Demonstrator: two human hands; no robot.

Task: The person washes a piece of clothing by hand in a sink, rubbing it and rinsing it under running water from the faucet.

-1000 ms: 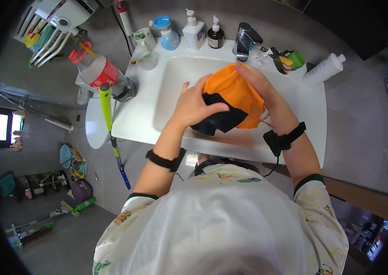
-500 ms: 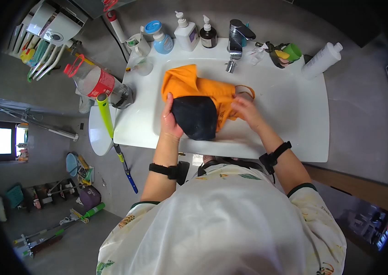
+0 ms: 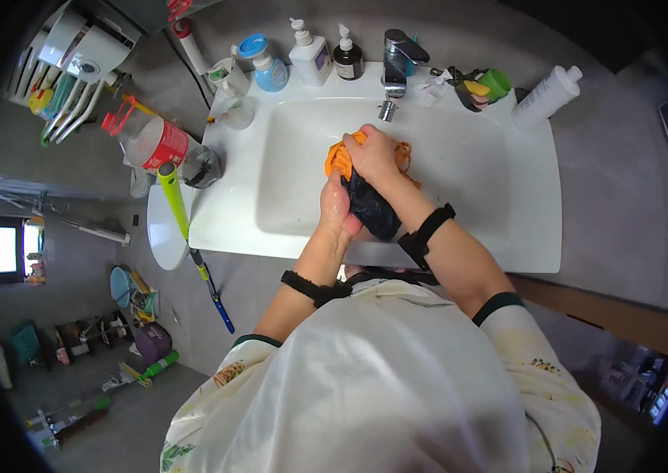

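An orange cap with a black brim is bunched up over the front part of the white sink. My left hand is wrapped around its near left side, where orange cloth meets the brim. From above, my right hand grips the crumpled orange crown, its fingers curled over the cloth. A bit of orange strap sticks out to the right of my right hand. Behind my hands stands the faucet, its spout pointing into the sink.
Pump bottles, a white one and a dark one, line the sink's back rim. A blue-capped bottle and a large plastic bottle stand left. A white bottle leans right.
The cap, spread out before, is now squeezed into a bundle. My left hand has moved right, and my right hand has moved left and over the orange cloth.
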